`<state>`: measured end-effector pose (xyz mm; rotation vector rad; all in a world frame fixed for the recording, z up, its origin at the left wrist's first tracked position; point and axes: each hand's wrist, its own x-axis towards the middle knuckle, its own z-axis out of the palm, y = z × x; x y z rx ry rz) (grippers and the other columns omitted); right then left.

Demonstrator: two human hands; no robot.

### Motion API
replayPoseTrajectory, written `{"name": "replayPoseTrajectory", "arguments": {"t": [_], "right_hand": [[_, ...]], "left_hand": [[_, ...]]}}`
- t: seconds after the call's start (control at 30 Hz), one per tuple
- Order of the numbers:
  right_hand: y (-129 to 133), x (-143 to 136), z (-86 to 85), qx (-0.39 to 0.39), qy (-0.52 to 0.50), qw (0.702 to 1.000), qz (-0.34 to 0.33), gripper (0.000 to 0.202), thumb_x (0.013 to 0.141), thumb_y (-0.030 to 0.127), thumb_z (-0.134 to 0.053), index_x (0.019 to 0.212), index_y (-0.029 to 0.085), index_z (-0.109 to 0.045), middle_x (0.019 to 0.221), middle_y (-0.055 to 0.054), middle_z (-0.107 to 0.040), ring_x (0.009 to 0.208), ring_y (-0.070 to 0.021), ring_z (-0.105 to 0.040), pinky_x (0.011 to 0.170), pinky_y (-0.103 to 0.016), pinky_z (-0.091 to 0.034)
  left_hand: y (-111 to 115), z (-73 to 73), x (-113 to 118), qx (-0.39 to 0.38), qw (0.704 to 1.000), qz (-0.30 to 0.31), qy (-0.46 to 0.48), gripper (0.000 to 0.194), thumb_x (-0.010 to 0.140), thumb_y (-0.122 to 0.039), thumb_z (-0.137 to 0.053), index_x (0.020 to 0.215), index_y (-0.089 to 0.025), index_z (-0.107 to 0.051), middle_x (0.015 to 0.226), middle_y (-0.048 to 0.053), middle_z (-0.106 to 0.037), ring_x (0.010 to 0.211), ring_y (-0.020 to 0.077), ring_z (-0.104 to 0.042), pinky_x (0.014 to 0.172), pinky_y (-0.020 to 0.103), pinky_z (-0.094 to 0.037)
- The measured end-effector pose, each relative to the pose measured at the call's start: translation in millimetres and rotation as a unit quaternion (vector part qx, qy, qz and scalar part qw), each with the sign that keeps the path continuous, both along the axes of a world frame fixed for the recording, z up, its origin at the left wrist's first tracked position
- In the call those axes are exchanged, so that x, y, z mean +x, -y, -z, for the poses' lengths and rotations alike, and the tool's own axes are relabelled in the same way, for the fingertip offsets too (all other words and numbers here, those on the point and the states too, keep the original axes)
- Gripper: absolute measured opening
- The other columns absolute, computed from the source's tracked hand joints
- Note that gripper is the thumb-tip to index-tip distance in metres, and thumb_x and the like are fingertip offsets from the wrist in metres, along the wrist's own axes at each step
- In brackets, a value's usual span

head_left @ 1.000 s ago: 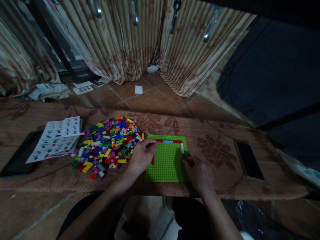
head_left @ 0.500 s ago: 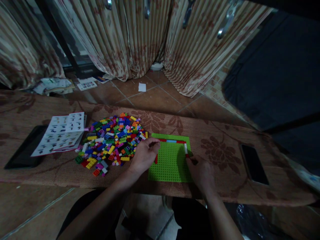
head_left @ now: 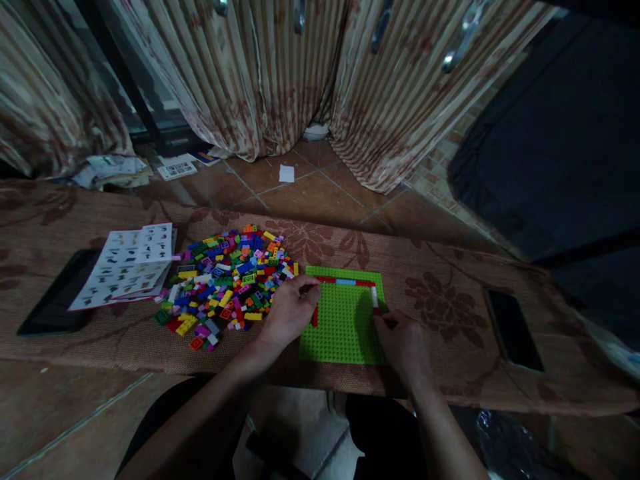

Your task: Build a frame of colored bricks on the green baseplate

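A green baseplate (head_left: 345, 333) lies between my hands. Along its far side runs a row of bricks, with a light blue brick (head_left: 345, 282) between red ones. A white brick (head_left: 375, 295) continues down the right side, and a red brick (head_left: 377, 311) adjoins its near end. My right hand (head_left: 405, 341) has its fingers closed at that red brick. At the far left corner, my left hand (head_left: 290, 310) is pinched over the row's end; its fingertips hide whatever is between them. Just below them, a red brick (head_left: 315, 317) stands on the left side.
A pile of mixed toy bricks (head_left: 225, 280) spreads left of the plate. Beyond it lie a printed parts leaflet (head_left: 130, 260) and a black tablet-like object (head_left: 53, 307). A phone (head_left: 514, 328) rests at the right on the cloth-covered bench (head_left: 450, 367).
The whole view has shifted slightly. Both hands keep nearly the same place and grip at the baseplate, and the bricks on it look the same.
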<state>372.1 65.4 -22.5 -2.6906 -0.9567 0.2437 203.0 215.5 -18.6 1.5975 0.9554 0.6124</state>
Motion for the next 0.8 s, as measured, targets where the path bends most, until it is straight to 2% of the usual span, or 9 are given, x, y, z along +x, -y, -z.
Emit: {"name": "replayPoseTrajectory", "arguments": {"t": [0.17, 0.43, 0.6, 0.8], "right_hand": [[-1.5, -1.4, 1.7, -0.007, 0.009, 1.000, -0.009, 0.023, 0.084, 0.033, -0.056, 0.072, 0.019, -0.070, 0.066, -0.006, -0.069, 0.061, -0.0191, -0.060, 0.057, -0.028, -0.032], [-1.3, -2.1, 3.8, -0.010, 0.020, 1.000, -0.019, 0.022, 0.085, 0.031, -0.057, 0.071, 0.019, -0.069, 0.069, -0.007, -0.070, 0.062, -0.0189, -0.061, 0.058, -0.027, -0.032], [-2.7, -4.7, 3.4, -0.022, 0.043, 0.998, -0.025, 0.022, 0.085, 0.030, -0.056, 0.071, 0.018, -0.069, 0.071, -0.008, -0.071, 0.063, -0.0189, -0.062, 0.057, -0.028, -0.032], [-5.5, -6.3, 2.6, -0.042, 0.063, 0.996, -0.035, 0.022, 0.086, 0.027, -0.054, 0.072, 0.018, -0.069, 0.071, -0.009, -0.071, 0.063, -0.0184, -0.063, 0.056, -0.028, -0.032]], "left_hand": [[-1.7, 0.1, -1.0, 0.023, 0.997, -0.001, -0.071, 0.022, 0.083, -0.024, -0.055, 0.098, -0.016, -0.070, 0.087, 0.003, -0.071, 0.077, 0.0142, -0.064, 0.069, 0.025, -0.048], [0.3, -1.1, -1.7, 0.035, 0.986, 0.042, -0.158, 0.018, 0.085, -0.020, -0.055, 0.098, -0.015, -0.067, 0.086, 0.004, -0.070, 0.079, 0.0148, -0.063, 0.072, 0.026, -0.047], [1.6, 2.0, -0.9, 0.058, 0.976, 0.045, -0.203, 0.018, 0.085, -0.020, -0.055, 0.099, -0.016, -0.065, 0.087, 0.004, -0.070, 0.079, 0.0154, -0.064, 0.072, 0.026, -0.047], [4.3, -4.1, -1.5, 0.064, 0.967, 0.058, -0.240, 0.022, 0.085, -0.020, -0.052, 0.104, -0.015, -0.063, 0.094, 0.008, -0.071, 0.085, 0.0183, -0.066, 0.077, 0.029, -0.048]]}}
